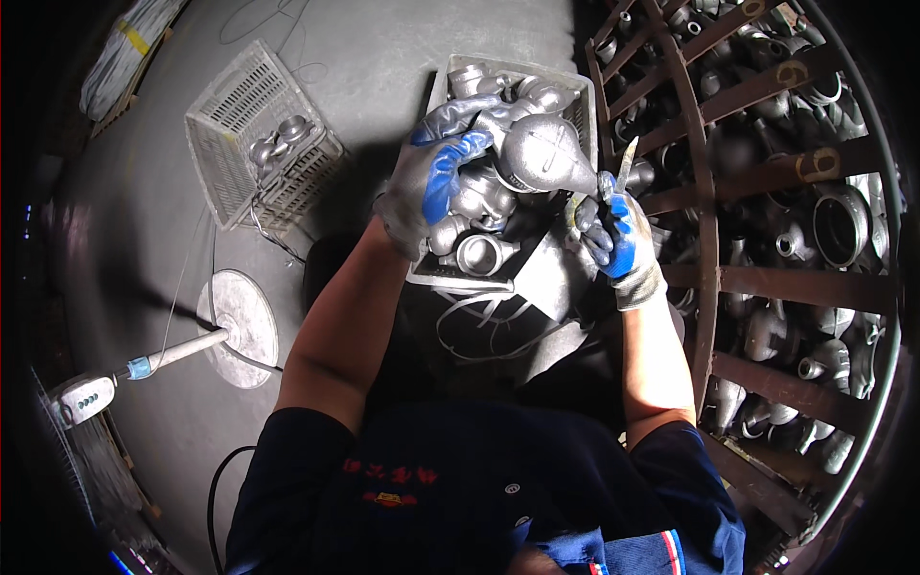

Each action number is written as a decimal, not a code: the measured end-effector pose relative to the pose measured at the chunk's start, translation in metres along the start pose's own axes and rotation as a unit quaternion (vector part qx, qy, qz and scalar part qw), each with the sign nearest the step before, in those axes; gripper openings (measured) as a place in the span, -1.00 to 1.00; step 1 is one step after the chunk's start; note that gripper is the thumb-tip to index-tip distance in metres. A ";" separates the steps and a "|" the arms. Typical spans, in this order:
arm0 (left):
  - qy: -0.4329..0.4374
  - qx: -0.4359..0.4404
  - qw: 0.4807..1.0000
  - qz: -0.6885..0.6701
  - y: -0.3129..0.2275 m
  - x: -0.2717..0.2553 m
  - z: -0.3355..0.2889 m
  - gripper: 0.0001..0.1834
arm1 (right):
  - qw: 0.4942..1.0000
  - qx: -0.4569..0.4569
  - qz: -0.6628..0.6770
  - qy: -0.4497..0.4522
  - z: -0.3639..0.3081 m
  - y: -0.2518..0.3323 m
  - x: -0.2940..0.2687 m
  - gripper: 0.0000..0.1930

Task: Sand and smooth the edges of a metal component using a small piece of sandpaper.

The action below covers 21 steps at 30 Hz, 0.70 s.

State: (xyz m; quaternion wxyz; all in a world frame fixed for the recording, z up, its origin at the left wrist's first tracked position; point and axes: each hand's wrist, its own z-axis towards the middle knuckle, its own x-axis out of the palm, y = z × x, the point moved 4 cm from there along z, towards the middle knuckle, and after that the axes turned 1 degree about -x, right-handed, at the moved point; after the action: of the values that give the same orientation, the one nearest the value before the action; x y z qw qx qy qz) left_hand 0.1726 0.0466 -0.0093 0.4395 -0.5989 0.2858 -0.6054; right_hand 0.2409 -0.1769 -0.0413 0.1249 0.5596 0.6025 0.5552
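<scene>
While the left hand (436, 172), in a grey and blue glove, holds up a round, silver-grey metal part with a narrow neck (546, 153), the right hand (618, 240), in a blue and grey glove with a pale cuff, holds a thin, pale, pointed tool (628, 163). It looks like the step in hand is working on this one part with the tool. I think the next move calls for a tight hold with the left hand and careful turning, so that the tool's tip stays clear of the other glove.

The metal part is between the two hands, over a grey plastic crate (460, 282) full of other silver-grey metal parts (481, 254). Its left end sits in the left fingers, which are closed around it. Its narrow right end points at the right fingers and comes very close to them; I can't tell if they touch. The right fingers are curled tight around the tool, and its tip sticks up past the glove, just beside the part.
</scene>
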 end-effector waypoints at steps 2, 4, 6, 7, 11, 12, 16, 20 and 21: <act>-0.008 -0.021 1.000 -0.009 0.003 -0.002 0.000 -0.55 | 1.000 -0.006 -0.009 0.017 0.001 0.000 0.000 -0.71; -0.010 -0.042 0.999 -0.023 0.006 -0.004 0.000 -0.55 | 1.000 -0.013 -0.015 0.016 0.002 0.001 -0.001 -0.71; -0.020 -0.030 0.998 0.060 0.007 -0.007 0.001 -0.57 | 0.999 -0.008 -0.044 0.022 0.002 0.000 -0.001 -0.70; -0.019 -0.024 0.998 0.057 0.007 -0.008 0.001 -0.57 | 0.998 -0.003 -0.047 0.032 0.002 0.000 0.000 -0.70; -0.029 -0.032 0.996 0.084 0.013 -0.013 0.000 -0.62 | 0.999 -0.007 -0.031 -0.006 0.002 0.001 0.002 -0.64; -0.026 -0.022 0.996 0.086 0.013 -0.014 0.001 -0.64 | 0.999 -0.012 -0.035 -0.009 0.001 0.002 0.003 -0.62; -0.027 -0.054 0.997 0.041 0.021 -0.019 0.003 -0.68 | 0.995 -0.015 -0.098 -0.029 0.000 0.004 0.009 -0.42; -0.059 -0.085 0.994 -0.017 0.023 -0.020 0.005 -0.75 | 0.991 -0.018 -0.127 -0.038 -0.002 0.007 0.012 -0.41; -0.061 -0.090 0.994 -0.021 0.023 -0.019 0.005 -0.74 | 0.992 -0.021 -0.124 -0.030 -0.002 0.007 0.013 -0.41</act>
State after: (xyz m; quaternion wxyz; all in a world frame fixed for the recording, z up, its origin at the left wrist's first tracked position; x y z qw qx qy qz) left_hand 0.1796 0.0535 -0.0372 0.3881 -0.6771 0.2993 -0.5489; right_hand 0.2386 -0.1691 -0.0285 0.2224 0.4941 0.6515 0.5310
